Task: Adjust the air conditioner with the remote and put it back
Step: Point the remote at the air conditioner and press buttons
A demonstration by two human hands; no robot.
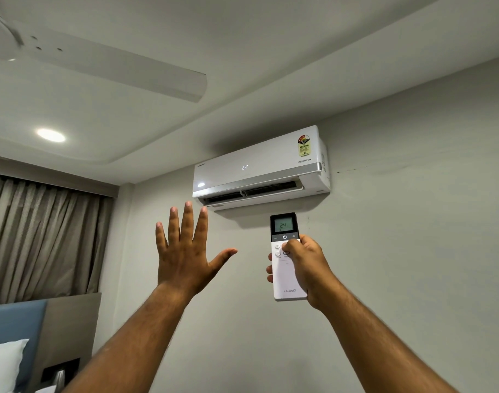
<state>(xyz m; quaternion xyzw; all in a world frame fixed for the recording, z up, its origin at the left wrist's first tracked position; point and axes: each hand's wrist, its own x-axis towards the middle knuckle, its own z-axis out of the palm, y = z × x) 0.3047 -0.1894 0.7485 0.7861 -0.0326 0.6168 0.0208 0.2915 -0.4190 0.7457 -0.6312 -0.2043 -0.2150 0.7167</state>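
A white wall-mounted air conditioner (259,168) hangs high on the wall, its front showing 24 and its lower flap open. Below it, my right hand (306,268) grips a white remote (285,279) with a dark top; its small screen also reads 24. My thumb rests on the buttons just under the power key. My left hand (186,251) is raised to the left of the remote, palm toward the unit, fingers spread, holding nothing.
A ceiling fan blade (123,69) reaches across the upper left, near a lit round ceiling lamp (51,135). Beige curtains (41,236) hang at left. A blue headboard (13,321) and white pillow (4,364) sit at the lower left.
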